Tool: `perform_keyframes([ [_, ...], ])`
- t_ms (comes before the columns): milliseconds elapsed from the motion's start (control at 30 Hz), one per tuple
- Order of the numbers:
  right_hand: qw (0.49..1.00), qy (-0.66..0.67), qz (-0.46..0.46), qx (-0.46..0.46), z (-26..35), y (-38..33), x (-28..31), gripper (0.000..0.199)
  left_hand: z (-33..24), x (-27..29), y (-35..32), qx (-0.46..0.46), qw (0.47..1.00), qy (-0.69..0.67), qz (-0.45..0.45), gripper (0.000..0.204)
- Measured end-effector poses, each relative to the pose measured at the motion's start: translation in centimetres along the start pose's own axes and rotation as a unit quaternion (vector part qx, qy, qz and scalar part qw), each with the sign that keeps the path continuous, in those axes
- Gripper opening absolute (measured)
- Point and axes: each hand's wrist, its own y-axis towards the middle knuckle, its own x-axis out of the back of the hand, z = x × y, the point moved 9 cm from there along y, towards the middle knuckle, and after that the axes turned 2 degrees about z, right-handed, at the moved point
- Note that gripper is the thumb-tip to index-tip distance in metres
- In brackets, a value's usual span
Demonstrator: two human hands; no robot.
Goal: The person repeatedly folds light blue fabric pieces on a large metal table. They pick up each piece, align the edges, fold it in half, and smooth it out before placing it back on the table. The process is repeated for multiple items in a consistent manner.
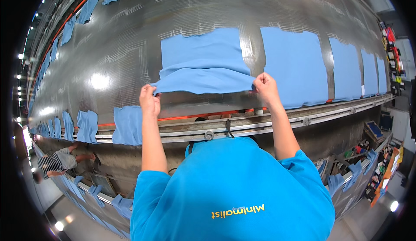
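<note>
A light blue cut fabric panel (201, 54) lies on the long dark table (117, 37), its far part flat and its near part lifted in a fold. My left hand (150, 100) pinches the panel's near left corner. At the near right corner, my right hand (265, 87) pinches the same panel, so the near edge hangs stretched between both hands. Fine pale outlines are marked on the table around the panel. Just right of it, another blue panel (295, 65) lies flat.
More blue panels (345, 69) lie in a row to the right. Several blue pieces (88, 126) drape over the near left edge. A metal rail (208, 132) runs along the table's near side. A person in a striped shirt (50, 163) is at far left. Shelves with containers (383, 171) stand lower right.
</note>
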Motion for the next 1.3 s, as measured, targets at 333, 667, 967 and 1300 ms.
perform_keyframes([
  [333,0.990,0.022,0.045,0.129,15.4,0.0,0.2,0.021,-13.9,-5.4,0.3,-0.069,0.992,0.050,0.089,0.032],
  [667,0.993,0.036,0.048,0.105,18.3,-1.1,0.1,0.026,-16.4,-4.4,-0.5,-0.052,0.984,0.136,0.105,0.030],
  [967,0.996,0.030,0.063,-0.062,3.4,-8.4,1.7,0.020,-2.6,5.1,-7.9,0.157,0.951,0.251,0.090,0.026],
  [1300,0.984,-0.085,0.031,-0.152,-10.5,-8.3,1.9,0.020,9.0,11.1,-7.4,0.203,0.911,0.353,0.067,0.032],
])
